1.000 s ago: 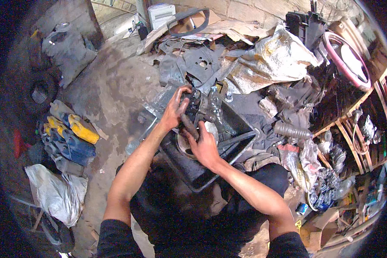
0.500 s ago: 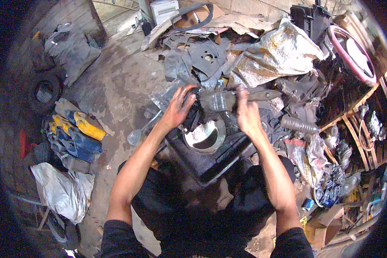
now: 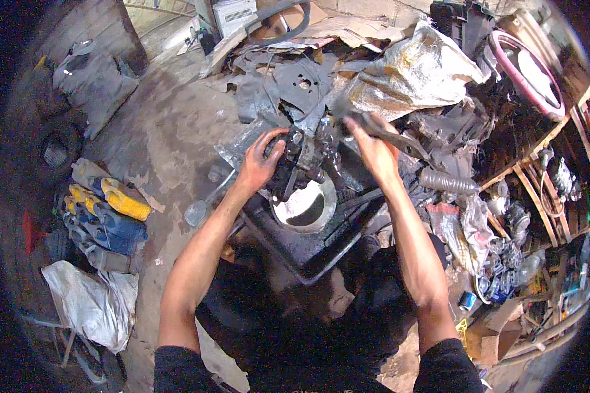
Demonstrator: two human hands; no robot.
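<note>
We are looking straight down at a cluttered work floor, with two bare forearms rising from the lower edge of the frame. At the centre, a black tray (image 3: 305, 268) is lying turned like a diamond, one corner pointing downward, and a round bowl (image 3: 332, 207), part pale and part dark inside, is sitting over its middle. Just above the bowl, a dark, greasy metal part (image 3: 310, 159) is resting, and we are curving the left hand (image 3: 254, 167) against its left side, fingers bent; how firmly they are gripping, we cannot tell. Right of centre, we are holding a dark brush (image 3: 403, 140) in the right hand (image 3: 376, 154), fingers wrapped around it, the handle pointing rightward and the other end blurring near the upper centre. Beyond, a stained whitish sack (image 3: 416, 72) is spreading across the upper right, a ribbed clear bottle (image 3: 449, 181) is lying right of the tray, and a yellow-and-blue bundle (image 3: 121, 209) is sitting at the left, above a crumpled white sack (image 3: 92, 304)
</note>
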